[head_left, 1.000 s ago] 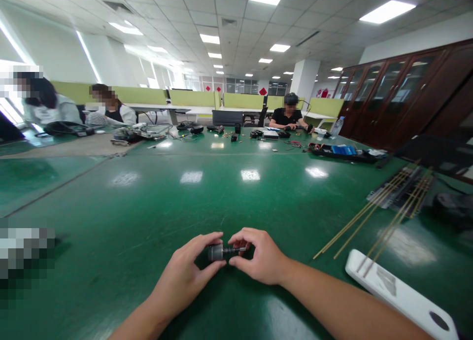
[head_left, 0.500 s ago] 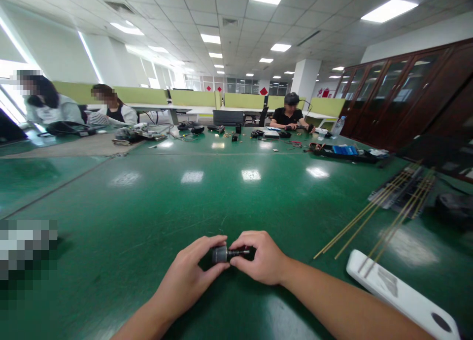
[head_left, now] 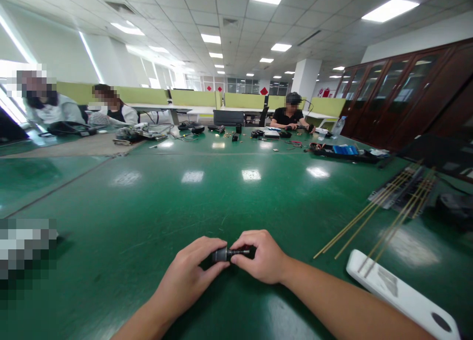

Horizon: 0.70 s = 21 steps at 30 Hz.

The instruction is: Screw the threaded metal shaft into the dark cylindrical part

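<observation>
head view: left hand (head_left: 190, 276) pinches the grey barrel of a small metal cylinder part (head_left: 220, 254), right hand (head_left: 260, 258) closed narrow on its thin dark shaft, both low over the green table (head_left: 155, 202). part looks light, rigid, smooth, likely slippery; best held by the barrel. brass rods (head_left: 373, 217) and white board (head_left: 401, 293) lie to the right.

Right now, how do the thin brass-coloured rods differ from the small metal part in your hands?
The brass-coloured rods are long, thin and yellowish, lying loose to the right; the small metal part is short, grey and dark. The left hand and right hand pinch it. Both sit low over the green table.
</observation>
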Each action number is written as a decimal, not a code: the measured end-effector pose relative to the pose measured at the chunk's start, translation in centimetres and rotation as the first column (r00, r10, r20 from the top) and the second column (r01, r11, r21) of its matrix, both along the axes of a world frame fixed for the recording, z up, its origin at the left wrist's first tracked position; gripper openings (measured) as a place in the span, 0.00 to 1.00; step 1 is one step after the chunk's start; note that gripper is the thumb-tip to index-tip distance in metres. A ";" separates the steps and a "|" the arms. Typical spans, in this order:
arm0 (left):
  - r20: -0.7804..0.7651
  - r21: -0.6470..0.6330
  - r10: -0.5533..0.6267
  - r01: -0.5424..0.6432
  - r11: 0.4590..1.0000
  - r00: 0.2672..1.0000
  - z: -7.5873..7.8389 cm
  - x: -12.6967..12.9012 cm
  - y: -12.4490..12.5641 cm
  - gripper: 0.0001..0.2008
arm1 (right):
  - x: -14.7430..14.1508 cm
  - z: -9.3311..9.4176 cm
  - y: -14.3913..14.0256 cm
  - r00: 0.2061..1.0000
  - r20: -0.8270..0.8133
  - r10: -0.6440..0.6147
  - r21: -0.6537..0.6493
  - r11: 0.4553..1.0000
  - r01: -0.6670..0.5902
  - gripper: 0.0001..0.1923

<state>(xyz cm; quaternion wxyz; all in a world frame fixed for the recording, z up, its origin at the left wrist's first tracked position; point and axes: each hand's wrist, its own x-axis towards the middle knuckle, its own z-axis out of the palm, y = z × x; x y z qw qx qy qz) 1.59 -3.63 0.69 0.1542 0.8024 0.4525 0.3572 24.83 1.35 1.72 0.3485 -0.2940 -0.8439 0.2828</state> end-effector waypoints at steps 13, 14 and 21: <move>0.004 0.002 0.008 -0.008 1.000 1.000 0.3 -0.2 0.0 0.15 | 0.1 0.1 0.0 1.000 0.000 -0.018 -0.004 1.000 0.018 0.06; 0.005 0.000 0.008 -0.008 1.000 1.000 0.3 -0.2 -0.1 0.15 | 0.1 0.1 0.0 1.000 -0.001 -0.017 -0.004 1.000 0.017 0.05; 0.017 0.003 0.007 -0.007 1.000 1.000 0.3 -0.2 -0.1 0.15 | 0.0 -0.2 0.0 1.000 -0.007 -0.014 -0.019 1.000 0.014 0.07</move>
